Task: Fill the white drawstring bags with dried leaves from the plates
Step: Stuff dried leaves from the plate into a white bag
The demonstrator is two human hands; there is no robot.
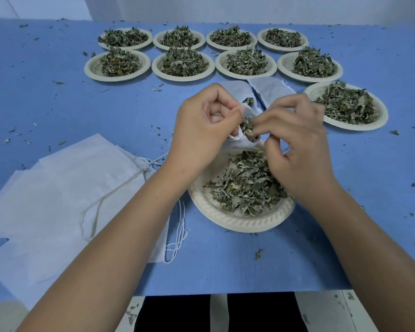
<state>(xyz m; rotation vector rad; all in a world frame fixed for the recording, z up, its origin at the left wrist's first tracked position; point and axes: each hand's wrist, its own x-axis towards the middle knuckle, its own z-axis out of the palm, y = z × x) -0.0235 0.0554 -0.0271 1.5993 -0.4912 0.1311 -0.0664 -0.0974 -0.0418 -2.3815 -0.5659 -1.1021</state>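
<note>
My left hand (201, 123) pinches the rim of a white drawstring bag (235, 92), holding its mouth open just above a cream plate (233, 220). My right hand (295, 137) pinches a clump of dried leaves (247, 124) at the bag's mouth. The plate below holds a loose heap of dried leaves (244, 185). A second white bag (271, 89) lies flat just behind my hands.
A stack of flat white drawstring bags (65, 195) with loose strings lies at the left on the blue table (58, 111). Several plates heaped with leaves (182, 62) stand in two rows at the back, and one more plate (347, 105) at the right. Leaf crumbs are scattered about.
</note>
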